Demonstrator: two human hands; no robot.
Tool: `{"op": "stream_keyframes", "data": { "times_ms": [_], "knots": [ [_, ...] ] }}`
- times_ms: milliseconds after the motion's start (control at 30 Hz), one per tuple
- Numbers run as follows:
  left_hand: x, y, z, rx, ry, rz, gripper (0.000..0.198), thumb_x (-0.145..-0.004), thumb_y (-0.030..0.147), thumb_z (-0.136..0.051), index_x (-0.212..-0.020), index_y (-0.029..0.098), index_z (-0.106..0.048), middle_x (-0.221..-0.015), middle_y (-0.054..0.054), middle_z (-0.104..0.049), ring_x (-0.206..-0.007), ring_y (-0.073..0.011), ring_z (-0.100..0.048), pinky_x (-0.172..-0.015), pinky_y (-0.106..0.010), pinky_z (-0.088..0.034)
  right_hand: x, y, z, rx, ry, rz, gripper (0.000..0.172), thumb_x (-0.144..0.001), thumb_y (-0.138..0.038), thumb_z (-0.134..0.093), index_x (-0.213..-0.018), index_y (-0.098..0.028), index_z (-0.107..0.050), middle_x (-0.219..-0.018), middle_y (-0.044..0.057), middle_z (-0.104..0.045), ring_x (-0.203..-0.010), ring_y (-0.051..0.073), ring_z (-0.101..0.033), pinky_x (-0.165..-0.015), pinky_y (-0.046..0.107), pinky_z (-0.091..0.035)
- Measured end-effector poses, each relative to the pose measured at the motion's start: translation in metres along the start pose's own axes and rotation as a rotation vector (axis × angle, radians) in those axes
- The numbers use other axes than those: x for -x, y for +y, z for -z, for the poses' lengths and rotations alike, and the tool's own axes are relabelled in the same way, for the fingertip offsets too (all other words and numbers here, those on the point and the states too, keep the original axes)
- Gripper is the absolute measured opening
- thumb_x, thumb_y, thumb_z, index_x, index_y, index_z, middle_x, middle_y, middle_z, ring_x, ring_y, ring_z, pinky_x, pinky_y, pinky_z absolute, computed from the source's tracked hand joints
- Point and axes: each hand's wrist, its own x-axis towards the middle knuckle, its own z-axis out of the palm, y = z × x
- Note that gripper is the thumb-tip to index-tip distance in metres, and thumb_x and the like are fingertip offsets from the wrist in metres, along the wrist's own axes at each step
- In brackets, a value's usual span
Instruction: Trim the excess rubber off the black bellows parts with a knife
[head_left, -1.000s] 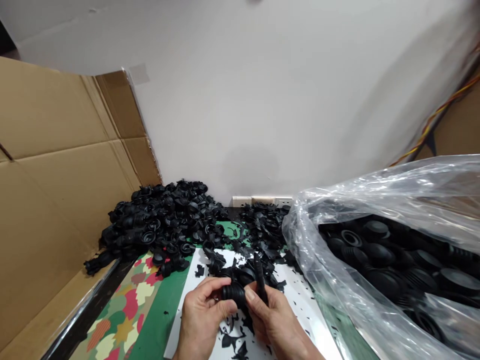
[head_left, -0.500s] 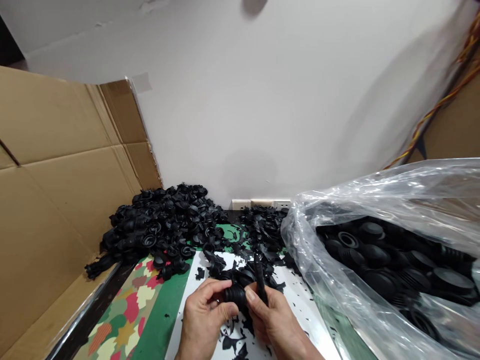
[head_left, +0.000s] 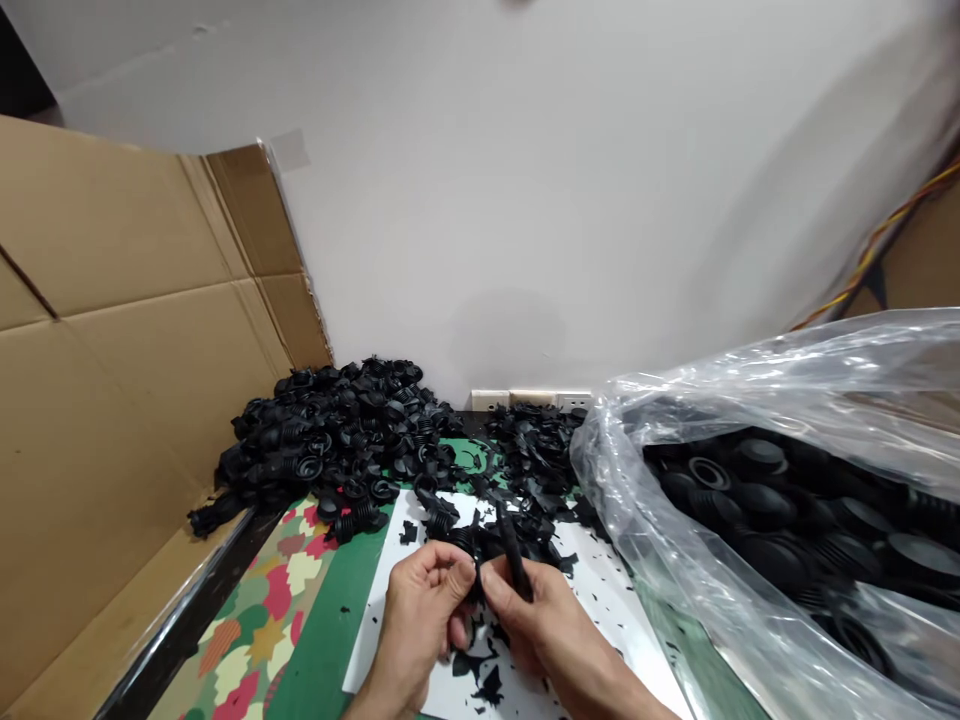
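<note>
Over a white sheet point(head_left: 373, 640), my left hand point(head_left: 424, 605) is closed, thumb and forefinger pinched at a black ribbed rubber part point(head_left: 477, 583). Most of that part is hidden by the fingers. Close beside it, my right hand point(head_left: 536, 605) is closed around a slim black tool point(head_left: 511, 548) that points up and away; its working end cannot be made out. My right thumb tip is almost against the part. Black rubber scraps point(head_left: 490, 686) lie on the sheet below, and more ribbed pieces point(head_left: 441, 518) lie just beyond my fingers.
A heap of black rubber parts point(head_left: 337, 430) rests against a cardboard box point(head_left: 150, 330) at left. Thin black trimmings point(head_left: 536, 440) pile up near the wall sockets point(head_left: 491, 400). At right, a clear plastic bag point(head_left: 622, 500) holds many black ribbed parts point(head_left: 765, 500). Patterned paper point(head_left: 262, 600) covers the left side.
My left fingers have closed in, and the ribbed part, plainly seen before, is now mostly covered. My hands are closer together. The view has shifted slightly.
</note>
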Motion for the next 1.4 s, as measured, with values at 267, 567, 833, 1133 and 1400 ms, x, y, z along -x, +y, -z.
{"op": "stream_keyframes", "data": {
  "times_ms": [267, 567, 833, 1133, 1400],
  "knots": [
    [0.005, 0.008, 0.003, 0.081, -0.142, -0.029, 0.048, -0.052, 0.023, -0.083, -0.096, 0.015, -0.066, -0.056, 0.006, -0.058, -0.040, -0.0055, -0.049, -0.037, -0.015, -0.038, 0.000, 0.007, 0.007, 0.040, 0.092, 0.035, 0.048, -0.060, -0.061, -0.071, -0.058, -0.018, -0.049, -0.038, -0.010, -0.034, -0.034, 0.004, -0.022, -0.037, 0.021, -0.013],
    [0.002, 0.008, 0.000, 0.144, -0.146, -0.028, 0.032, -0.055, 0.018, -0.077, -0.085, 0.012, -0.069, -0.057, 0.001, -0.064, -0.031, -0.0051, -0.048, -0.034, -0.017, -0.039, -0.001, 0.000, 0.010, -0.231, 0.060, -0.021, 0.048, -0.054, -0.053, -0.079, -0.055, -0.017, -0.047, -0.043, -0.010, -0.037, -0.036, 0.001, -0.018, -0.038, 0.020, -0.011],
    [-0.001, 0.004, 0.002, 0.161, -0.220, 0.046, 0.044, -0.057, 0.040, -0.081, -0.086, 0.011, -0.067, -0.051, -0.001, -0.066, -0.028, -0.0060, -0.051, -0.031, -0.013, -0.026, -0.001, -0.011, 0.009, -0.341, 0.032, -0.059, 0.051, -0.049, -0.053, -0.082, -0.051, -0.017, -0.046, -0.040, -0.010, -0.037, -0.034, -0.001, -0.014, -0.037, 0.020, -0.008],
    [0.000, 0.004, -0.001, 0.058, -0.225, 0.019, 0.047, -0.060, 0.051, -0.076, -0.079, 0.011, -0.061, -0.045, -0.001, -0.064, -0.026, -0.0057, -0.046, -0.029, -0.014, -0.026, -0.003, -0.014, 0.004, -0.372, 0.057, -0.112, 0.056, -0.036, -0.056, -0.083, -0.048, -0.019, -0.043, -0.034, -0.012, -0.035, -0.029, -0.002, -0.016, -0.033, 0.019, -0.007],
    [0.001, 0.005, -0.002, -0.018, -0.166, -0.121, 0.045, -0.060, 0.048, -0.076, -0.088, 0.014, -0.065, -0.052, 0.000, -0.064, -0.030, -0.0057, -0.044, -0.033, -0.017, -0.032, -0.001, -0.020, -0.001, -0.292, 0.067, -0.019, 0.056, -0.041, -0.063, -0.076, -0.052, -0.021, -0.041, -0.039, -0.011, -0.036, -0.032, 0.000, -0.015, -0.034, 0.019, -0.011]
  ]
}}
